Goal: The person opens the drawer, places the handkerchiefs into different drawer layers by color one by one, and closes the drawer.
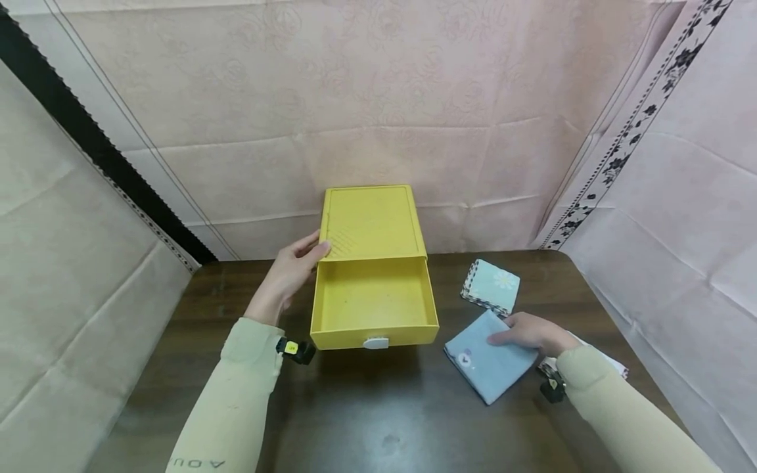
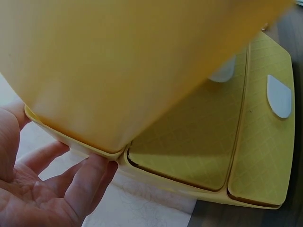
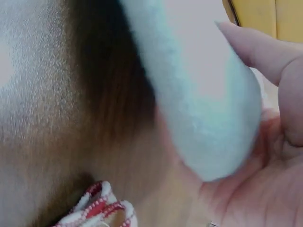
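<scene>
My left hand (image 1: 290, 272) holds the upper left side of a yellow drawer cabinet (image 1: 372, 220), thumb at its top edge. In the left wrist view its fingertips (image 2: 97, 163) touch the side edge of the cabinet. The top drawer (image 1: 372, 336) is pulled out, its floor bare, with a white pull tab on its front. Over at the right, my right hand (image 1: 532, 332) grips a folded light blue towel (image 1: 487, 358), thumb on top and fingers underneath. The right wrist view shows this towel (image 3: 203, 104) close up, above the wooden table.
A folded mint towel (image 1: 493, 286) with a daisy and a checked edge lies behind the blue one. A white cloth (image 1: 612, 361) is partly hidden under the right forearm; red-and-white edging (image 3: 106, 208) shows near it. Lower drawers (image 2: 189, 146) stand closed. Fabric sheets surround the table (image 1: 367, 420).
</scene>
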Motion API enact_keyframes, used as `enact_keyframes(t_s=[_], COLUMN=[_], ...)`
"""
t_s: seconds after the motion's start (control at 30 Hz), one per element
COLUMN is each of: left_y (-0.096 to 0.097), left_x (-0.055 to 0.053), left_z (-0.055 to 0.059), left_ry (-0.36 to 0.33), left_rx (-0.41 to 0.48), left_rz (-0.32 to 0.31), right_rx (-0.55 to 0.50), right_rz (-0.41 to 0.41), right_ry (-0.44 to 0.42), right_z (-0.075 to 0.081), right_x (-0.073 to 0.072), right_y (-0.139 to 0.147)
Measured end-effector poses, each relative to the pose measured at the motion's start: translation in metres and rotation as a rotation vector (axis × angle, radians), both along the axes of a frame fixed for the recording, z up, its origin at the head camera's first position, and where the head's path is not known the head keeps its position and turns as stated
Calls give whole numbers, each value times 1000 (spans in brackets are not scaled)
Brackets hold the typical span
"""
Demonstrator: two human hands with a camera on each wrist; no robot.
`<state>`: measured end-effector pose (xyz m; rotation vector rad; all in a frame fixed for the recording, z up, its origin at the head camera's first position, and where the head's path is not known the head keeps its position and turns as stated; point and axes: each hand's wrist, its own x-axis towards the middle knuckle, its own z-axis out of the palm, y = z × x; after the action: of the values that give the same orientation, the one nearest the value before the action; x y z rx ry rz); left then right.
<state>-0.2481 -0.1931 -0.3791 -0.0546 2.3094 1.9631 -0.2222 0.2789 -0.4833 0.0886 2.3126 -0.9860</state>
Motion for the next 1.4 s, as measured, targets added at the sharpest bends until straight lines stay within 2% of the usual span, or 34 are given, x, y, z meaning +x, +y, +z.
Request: enact_keyframes(t_s=[0.2, 0.4, 0.5, 0.67, 0.77, 0.9, 1.03, 1.13, 1.23, 1.4], left_y=[0, 0, 0, 0, 0, 0, 1, 2, 3, 4], left_x=[0, 0, 1, 0, -1, -2, -1, -1, -1, -1], left_z=[-1, -1, -1, -1, -2, -3, -2, -2, -1, -1], left_ry=[-4, -5, -5, -7, -9, -12, -11, -13, -11, -10], left_rx=[-9, -19, -20, -17, -17, -24, -25, -28, -26, -15], left_rz=[9, 12, 14, 21, 27, 26, 32, 35, 31, 32], right_rx=[10, -46, -87, -99, -99, -116, -225, -320, -376, -486], right_rz=[42, 48, 2, -88, -155, -274, -398, -456, -459, -410], right_ry=[88, 211, 283, 500, 608, 705, 757, 763, 778, 789], right_z=[8, 29, 44, 73, 88, 104, 118, 130, 140, 154], right_x=[7, 11, 15, 23, 28, 34, 35, 35, 36, 37], right_y=[1, 7, 10, 6, 0, -10, -23, -35, -48, -75])
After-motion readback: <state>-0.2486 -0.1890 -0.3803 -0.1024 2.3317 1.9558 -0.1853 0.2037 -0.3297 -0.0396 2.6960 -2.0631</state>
